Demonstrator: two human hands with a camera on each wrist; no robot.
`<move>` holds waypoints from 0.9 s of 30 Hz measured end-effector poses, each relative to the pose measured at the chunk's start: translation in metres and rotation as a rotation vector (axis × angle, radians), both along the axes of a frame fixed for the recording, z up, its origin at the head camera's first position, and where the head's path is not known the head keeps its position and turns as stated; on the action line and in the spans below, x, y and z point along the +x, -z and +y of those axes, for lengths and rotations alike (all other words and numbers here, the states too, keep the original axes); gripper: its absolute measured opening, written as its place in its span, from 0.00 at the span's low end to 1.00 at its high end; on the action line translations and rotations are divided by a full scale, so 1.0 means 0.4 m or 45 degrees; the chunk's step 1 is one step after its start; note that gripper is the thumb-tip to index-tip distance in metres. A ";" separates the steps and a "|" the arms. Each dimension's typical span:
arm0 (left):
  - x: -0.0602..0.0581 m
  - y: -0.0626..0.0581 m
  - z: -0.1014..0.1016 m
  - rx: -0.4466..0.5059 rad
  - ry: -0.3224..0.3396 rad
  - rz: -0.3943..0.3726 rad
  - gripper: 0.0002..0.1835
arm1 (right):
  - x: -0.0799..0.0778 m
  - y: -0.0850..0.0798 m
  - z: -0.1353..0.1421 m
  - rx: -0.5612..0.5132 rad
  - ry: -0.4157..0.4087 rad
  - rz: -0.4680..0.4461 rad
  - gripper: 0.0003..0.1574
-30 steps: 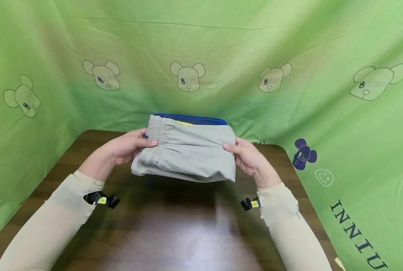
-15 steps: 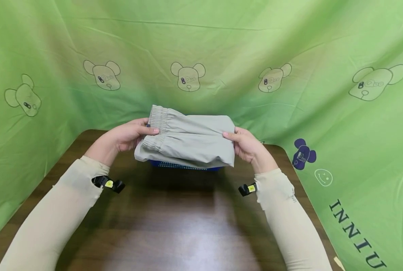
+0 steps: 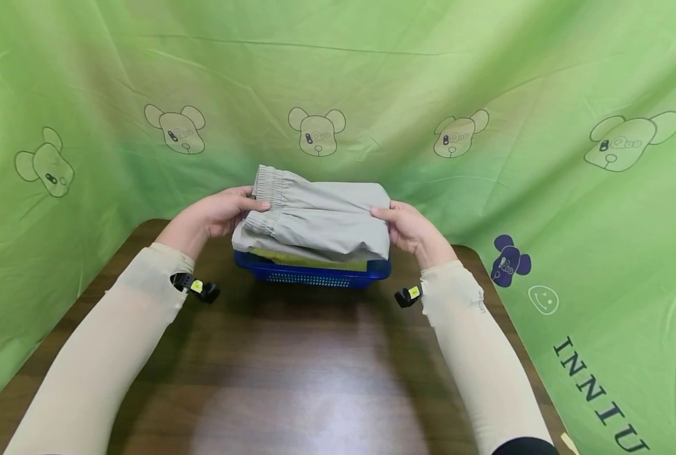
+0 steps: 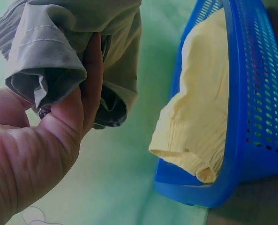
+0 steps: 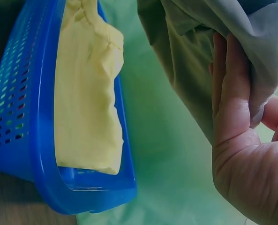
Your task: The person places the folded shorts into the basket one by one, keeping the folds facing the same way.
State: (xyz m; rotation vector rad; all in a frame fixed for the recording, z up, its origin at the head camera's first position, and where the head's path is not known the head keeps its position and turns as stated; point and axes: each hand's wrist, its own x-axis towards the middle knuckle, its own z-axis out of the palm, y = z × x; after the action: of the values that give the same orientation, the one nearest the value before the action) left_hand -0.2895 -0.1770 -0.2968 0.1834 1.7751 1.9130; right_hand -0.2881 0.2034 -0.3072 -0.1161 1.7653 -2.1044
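Folded grey trousers (image 3: 326, 215) with a gathered elastic waistband are held up level between both hands. At the waistband end my left hand (image 3: 224, 212) pinches them, thumb on top and fingers underneath. The opposite end is gripped the same way by my right hand (image 3: 409, 227). Below the trousers stands a blue perforated basket (image 3: 309, 277), partly hidden by them in the head view. A folded yellow garment (image 4: 199, 103) with a gathered edge lies inside the basket. In both wrist views the trousers are apart from the basket, above it.
The basket stands at the back of a brown wooden table (image 3: 292, 360). A green curtain (image 3: 395, 69) printed with bear heads hangs close behind and along both sides. Each wrist wears a black strap camera (image 3: 198, 287).
Both hands have moved the trousers away from me, up in the head view. The basket's front and a strip of the yellow garment now show beneath them.
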 end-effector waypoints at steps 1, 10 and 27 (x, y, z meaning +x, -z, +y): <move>-0.005 0.000 0.000 -0.010 -0.004 -0.001 0.30 | -0.006 0.000 -0.001 0.005 0.004 -0.003 0.10; -0.051 0.009 0.005 -0.096 -0.035 -0.016 0.33 | -0.055 0.012 -0.006 0.020 0.033 -0.059 0.09; -0.115 0.052 0.021 -0.118 -0.062 -0.062 0.34 | -0.114 0.051 -0.009 0.065 0.092 -0.153 0.06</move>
State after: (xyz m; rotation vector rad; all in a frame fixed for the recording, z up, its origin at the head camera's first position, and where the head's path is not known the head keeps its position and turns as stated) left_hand -0.3355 -0.1684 -0.3174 0.0607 1.8470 1.8474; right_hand -0.3339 0.1999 -0.3276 0.0877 1.7751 -2.0678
